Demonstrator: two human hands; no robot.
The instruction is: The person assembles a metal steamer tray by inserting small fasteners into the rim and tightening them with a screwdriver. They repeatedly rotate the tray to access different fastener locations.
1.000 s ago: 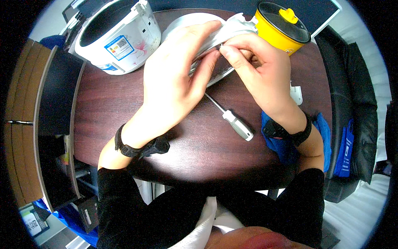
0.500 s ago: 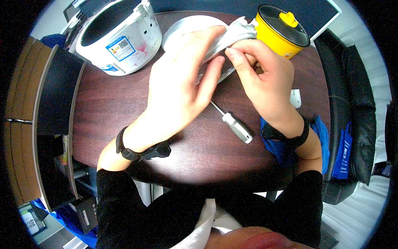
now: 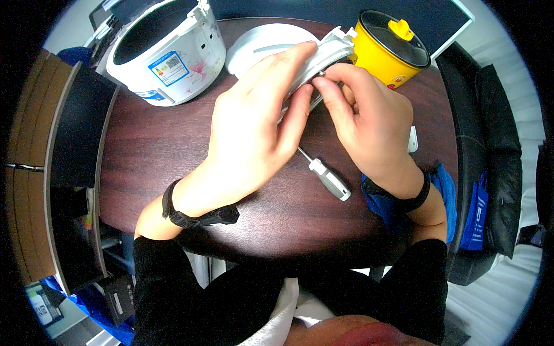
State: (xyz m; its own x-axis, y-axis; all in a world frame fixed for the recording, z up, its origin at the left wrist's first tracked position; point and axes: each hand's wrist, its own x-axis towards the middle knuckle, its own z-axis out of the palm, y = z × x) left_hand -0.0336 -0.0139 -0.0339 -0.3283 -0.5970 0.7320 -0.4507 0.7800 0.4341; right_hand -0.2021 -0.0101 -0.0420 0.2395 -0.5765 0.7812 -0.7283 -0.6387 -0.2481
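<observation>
Head view: our left hand (image 3: 248,118) grips the white rice-cooker lid (image 3: 330,48), probably steadying it while our right hand (image 3: 372,112) pinches a small silvery part (image 3: 322,74).

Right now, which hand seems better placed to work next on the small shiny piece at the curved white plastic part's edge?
Probably the right hand: it is right at the small shiny piece, while the left hand holds the white part.

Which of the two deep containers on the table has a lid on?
The yellow pot, covered by a dark lid with a yellow knob; the white flowered cooker at left stands open.
</observation>
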